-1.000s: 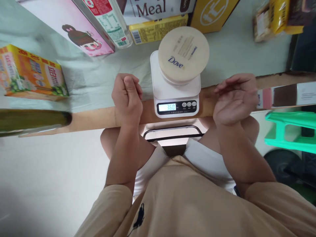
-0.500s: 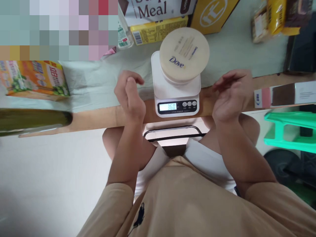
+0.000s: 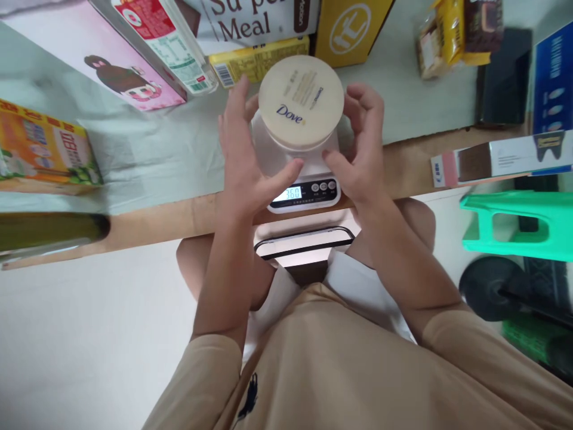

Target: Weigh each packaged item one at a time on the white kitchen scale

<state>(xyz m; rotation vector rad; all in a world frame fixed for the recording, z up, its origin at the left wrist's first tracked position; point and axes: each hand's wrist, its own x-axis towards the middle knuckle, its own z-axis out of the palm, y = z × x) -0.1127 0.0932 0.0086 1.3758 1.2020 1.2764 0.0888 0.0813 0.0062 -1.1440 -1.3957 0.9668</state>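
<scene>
A round cream-coloured Dove tub (image 3: pixel 301 101) sits on the platform of a white digital kitchen scale (image 3: pixel 298 164), whose lit display (image 3: pixel 289 194) reads 360. My left hand (image 3: pixel 246 149) is at the tub's left side, fingers spread, its thumb over the scale near the display. On the other side my right hand (image 3: pixel 362 143) curves around the tub's right edge with thumb and fingers apart. Both hands are open; whether the fingertips touch the tub I cannot tell.
Behind the scale stand a yellow box (image 3: pixel 264 57), a Meal package (image 3: pixel 255 24) and a mustard-coloured box (image 3: pixel 351 30). A pink box (image 3: pixel 129 71) and an orange carton (image 3: pixel 47 146) lie left. To the right are a long slim box (image 3: pixel 501 158) and a green stool (image 3: pixel 514 224).
Both hands have moved inward and forward from beside the scale to either side of the tub, their fingers opening out. The view has shifted to the right; the reading stays at 360.
</scene>
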